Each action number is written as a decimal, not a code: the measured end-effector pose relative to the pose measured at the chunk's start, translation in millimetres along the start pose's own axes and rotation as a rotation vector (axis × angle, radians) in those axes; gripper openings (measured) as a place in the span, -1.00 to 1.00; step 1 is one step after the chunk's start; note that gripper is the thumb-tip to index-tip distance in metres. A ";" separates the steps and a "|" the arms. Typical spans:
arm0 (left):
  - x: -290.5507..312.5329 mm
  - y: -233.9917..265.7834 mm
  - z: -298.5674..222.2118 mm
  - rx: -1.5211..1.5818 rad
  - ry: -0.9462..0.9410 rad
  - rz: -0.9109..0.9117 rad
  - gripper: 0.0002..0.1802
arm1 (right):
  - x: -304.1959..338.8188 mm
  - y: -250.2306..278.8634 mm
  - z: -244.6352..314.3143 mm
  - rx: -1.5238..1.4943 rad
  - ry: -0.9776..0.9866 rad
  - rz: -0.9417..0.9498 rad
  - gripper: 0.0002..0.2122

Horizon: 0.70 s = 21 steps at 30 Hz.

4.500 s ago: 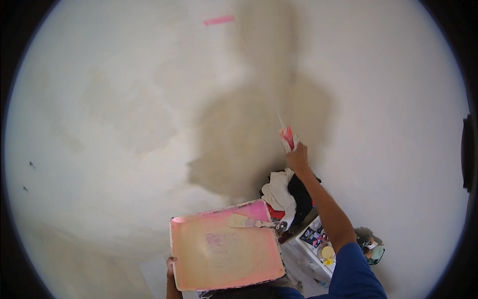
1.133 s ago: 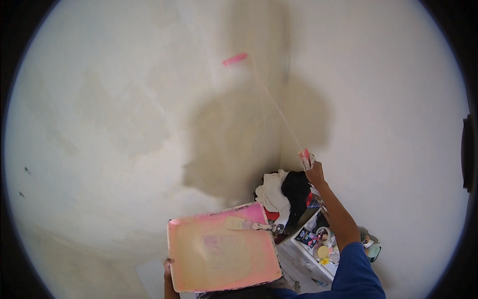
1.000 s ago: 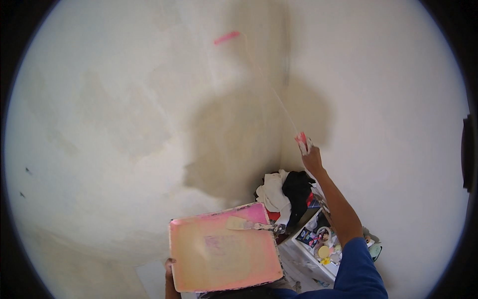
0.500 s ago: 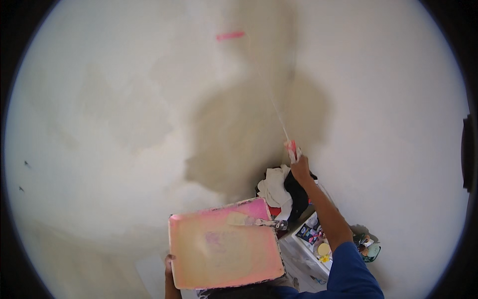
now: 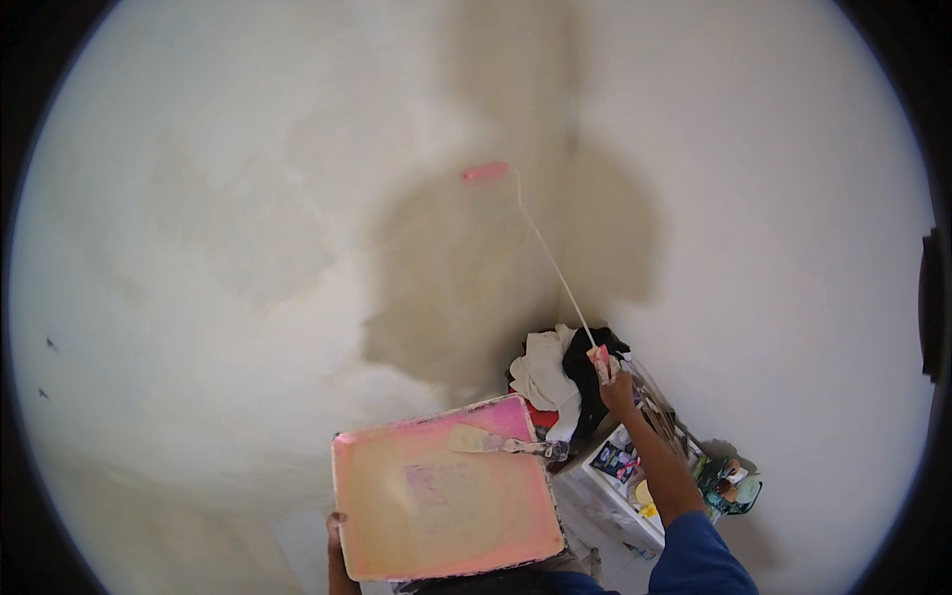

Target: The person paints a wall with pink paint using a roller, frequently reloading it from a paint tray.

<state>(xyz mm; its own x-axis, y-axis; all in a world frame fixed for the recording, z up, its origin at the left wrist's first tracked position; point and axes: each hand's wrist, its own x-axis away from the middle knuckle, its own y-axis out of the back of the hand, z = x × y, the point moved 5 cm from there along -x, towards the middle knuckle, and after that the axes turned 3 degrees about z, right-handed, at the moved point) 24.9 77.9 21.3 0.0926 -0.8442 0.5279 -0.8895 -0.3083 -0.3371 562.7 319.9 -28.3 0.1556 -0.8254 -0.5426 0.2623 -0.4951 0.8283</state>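
Observation:
My right hand [image 5: 613, 387] is closed round the paint-smeared handle of a paint roller [image 5: 486, 172]. Its long thin wire frame reaches up and left to a pink roller head against the wall, within my shadow. At the lower middle, my left hand [image 5: 335, 534] grips the left rim of a wide paint tray [image 5: 446, 531], whose inside is coated pink and cream. Most of that hand's fingers are hidden under the tray. A putty knife [image 5: 481, 440] lies across the tray's upper right, its paint-stained handle sticking out past the rim.
Pale, patchy walls [image 5: 228, 218] meet at a corner ahead. Below it is a heap of white and black cloth [image 5: 547, 369]. A white container [image 5: 610, 508] holding small items stands under my right forearm, with a green-tinted bag [image 5: 734, 486] beside it.
The roller head has come down the wall and slightly right. My right hand has dropped with the handle. The tray has barely shifted in my left hand.

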 end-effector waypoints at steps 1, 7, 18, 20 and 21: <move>-1.3 3.8 1.0 -0.004 -0.006 0.000 -0.24 | -9.4 -0.6 0.4 0.033 0.027 -0.047 -0.84; -29.5 58.0 26.8 0.224 -0.105 0.080 -0.55 | -73.3 4.4 -16.6 -0.001 0.026 -0.020 -0.76; -42.4 77.1 36.4 0.153 -0.103 0.096 -0.52 | -132.5 31.6 -87.5 -0.043 -0.119 -0.066 -0.61; -46.1 109.2 52.8 0.165 -0.117 0.139 -0.49 | -144.1 34.0 -76.6 0.051 -0.029 -0.063 -0.58; -46.3 128.5 62.1 0.234 -0.103 0.211 -0.47 | -144.8 31.1 -64.4 0.030 0.025 -0.134 -0.56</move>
<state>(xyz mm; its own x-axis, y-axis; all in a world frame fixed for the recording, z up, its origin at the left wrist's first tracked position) -65.9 50.2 -94.8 -0.0279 -0.9364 0.3499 -0.7678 -0.2040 -0.6074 609.6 441.5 67.0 0.1451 -0.7448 -0.6513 0.2535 -0.6083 0.7521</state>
